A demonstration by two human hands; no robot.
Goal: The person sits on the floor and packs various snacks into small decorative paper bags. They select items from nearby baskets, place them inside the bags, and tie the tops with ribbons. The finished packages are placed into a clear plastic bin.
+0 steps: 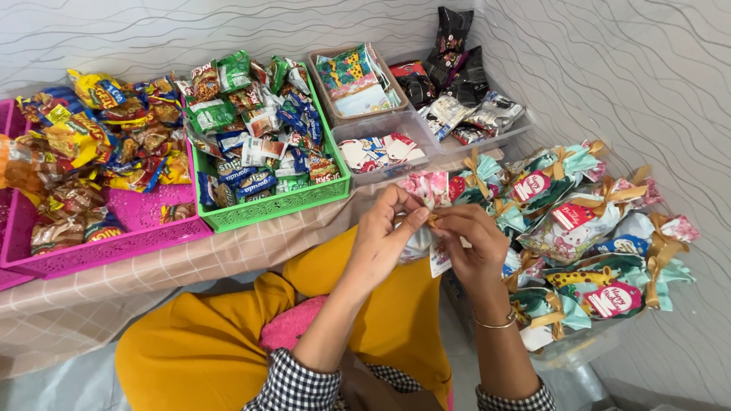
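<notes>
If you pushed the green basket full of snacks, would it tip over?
Probably not: the green basket looks low, wide and flat-bottomed, so it should slide on the table. The loose packets heaped above its rim might shift or spill.

Both hands are pinching a small gift bag (423, 228) at its gold ribbon: the left hand (381, 240) is gripping from one side, the right hand (474, 242) seemingly tying. Finished gift bags (590, 228) are lying just beside; a green basket (266, 205) is sitting on the low table (152, 274).

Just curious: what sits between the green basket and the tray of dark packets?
In the head view, between the green basket and dark-packet tray: two clear tubs holding cards.
</notes>
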